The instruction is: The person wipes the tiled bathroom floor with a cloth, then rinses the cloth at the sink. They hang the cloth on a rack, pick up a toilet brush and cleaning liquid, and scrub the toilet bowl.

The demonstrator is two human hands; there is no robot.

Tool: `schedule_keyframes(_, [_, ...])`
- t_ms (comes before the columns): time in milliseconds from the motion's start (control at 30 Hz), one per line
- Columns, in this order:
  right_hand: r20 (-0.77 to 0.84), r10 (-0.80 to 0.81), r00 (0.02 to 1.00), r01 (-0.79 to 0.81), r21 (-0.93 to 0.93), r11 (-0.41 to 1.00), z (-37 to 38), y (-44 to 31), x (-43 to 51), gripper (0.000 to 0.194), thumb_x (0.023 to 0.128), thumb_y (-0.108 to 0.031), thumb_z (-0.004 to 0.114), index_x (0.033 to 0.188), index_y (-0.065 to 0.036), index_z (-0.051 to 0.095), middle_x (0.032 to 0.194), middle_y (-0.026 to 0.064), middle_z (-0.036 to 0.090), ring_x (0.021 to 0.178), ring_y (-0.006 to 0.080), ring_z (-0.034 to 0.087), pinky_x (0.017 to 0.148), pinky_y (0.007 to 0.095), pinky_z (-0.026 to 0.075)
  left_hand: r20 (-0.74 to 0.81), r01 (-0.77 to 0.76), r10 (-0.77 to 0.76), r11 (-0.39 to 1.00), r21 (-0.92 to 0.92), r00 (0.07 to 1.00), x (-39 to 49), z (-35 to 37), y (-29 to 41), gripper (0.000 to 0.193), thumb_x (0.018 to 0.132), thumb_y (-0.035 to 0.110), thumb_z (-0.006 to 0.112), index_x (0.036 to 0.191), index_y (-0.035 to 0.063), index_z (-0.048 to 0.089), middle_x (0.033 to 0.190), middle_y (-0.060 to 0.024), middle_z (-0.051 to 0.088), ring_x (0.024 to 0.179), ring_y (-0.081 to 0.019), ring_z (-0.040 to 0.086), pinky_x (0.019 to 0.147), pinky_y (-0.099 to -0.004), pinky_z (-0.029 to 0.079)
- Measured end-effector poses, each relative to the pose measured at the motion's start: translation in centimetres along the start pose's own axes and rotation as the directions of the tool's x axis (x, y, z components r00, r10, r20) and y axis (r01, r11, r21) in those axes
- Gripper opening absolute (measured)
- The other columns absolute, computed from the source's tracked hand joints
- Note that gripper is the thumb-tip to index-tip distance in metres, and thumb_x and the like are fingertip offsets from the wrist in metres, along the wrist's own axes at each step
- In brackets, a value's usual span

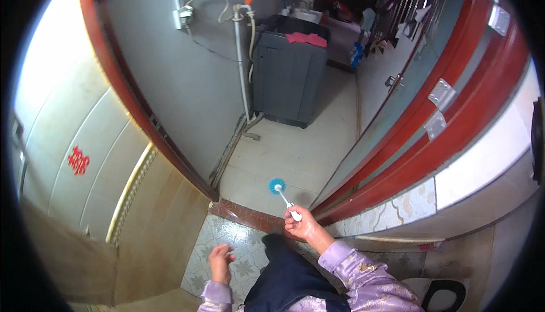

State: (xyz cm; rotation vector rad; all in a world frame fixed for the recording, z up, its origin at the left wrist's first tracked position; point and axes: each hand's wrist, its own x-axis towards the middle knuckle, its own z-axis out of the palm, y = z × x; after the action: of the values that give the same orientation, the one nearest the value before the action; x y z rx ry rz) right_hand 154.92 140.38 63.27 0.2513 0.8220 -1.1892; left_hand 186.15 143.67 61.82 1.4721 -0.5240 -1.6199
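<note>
My right hand (299,223) grips the white handle of a brush (284,197), which looks like a toilet brush. Its round head of blue bristles (277,186) points away from me, over the pale floor just beyond the doorway. Lower and to the left, my left hand (221,262) holds nothing, its fingers loosely curled and apart above the patterned floor tiles (208,244). Between the two hands, a leg in dark trousers (289,273) reaches toward the door sill (242,215), a reddish-brown stone strip.
Red door frames (127,86) flank the opening, and a glass-panelled door (408,95) with metal hinges stands on the right. Past the sill are a grey washing machine (287,78) with a pink cloth (306,39) on top, a water pipe (240,65) and a drain hose (251,134). A toilet (462,295) sits lower right.
</note>
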Motion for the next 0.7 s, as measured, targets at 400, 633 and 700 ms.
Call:
schedule_keyframes(400, [-0.247, -0.159, 0.956, 0.273, 0.547, 0.791, 2.7, -14.9, 16.0, 0.014, 0.079, -0.018, 0.063, 0.073, -0.012, 0.051, 0.062, 0.0007, 0.052, 0.053, 0.0155, 0.05, 0.05, 0.0304, 0.039, 0.463, 0.095, -0.219, 0.956, 0.277, 0.859, 19.3, 25.1, 11.3, 0.015, 0.09, 0.007, 0.057, 0.101, -0.0013, 0.063, 0.088, -0.0113, 0.067, 0.064, -0.016, 0.061, 0.061, -0.0257, 0.05])
schedule_keyframes(633, [-0.073, -0.305, 0.95, 0.271, 0.678, 0.683, 3.4, -23.5, 14.1, 0.022, 0.085, -0.025, 0.06, 0.075, -0.005, 0.057, 0.065, 0.0035, 0.059, 0.057, 0.016, 0.054, 0.057, 0.0308, 0.042, 0.622, 0.038, -0.326, 0.902, 0.43, 0.712, 25.2, 38.2, 16.3, 0.023, 0.091, 0.019, 0.06, 0.103, -0.0004, 0.064, 0.087, -0.0082, 0.067, 0.064, -0.0159, 0.06, 0.066, -0.028, 0.049])
schedule_keyframes(700, [-0.078, -0.33, 0.941, 0.3, 0.643, 0.704, 4.1, -25.3, 13.5, 0.023, 0.085, -0.025, 0.059, 0.073, -0.005, 0.058, 0.064, 0.0043, 0.058, 0.056, 0.0159, 0.054, 0.056, 0.0307, 0.041, 0.673, 0.023, -0.327, 0.908, 0.418, 0.663, 26.3, 40.5, 17.0, 0.026, 0.091, 0.021, 0.06, 0.105, -0.0004, 0.064, 0.087, -0.0083, 0.067, 0.066, -0.0165, 0.06, 0.066, -0.0286, 0.05])
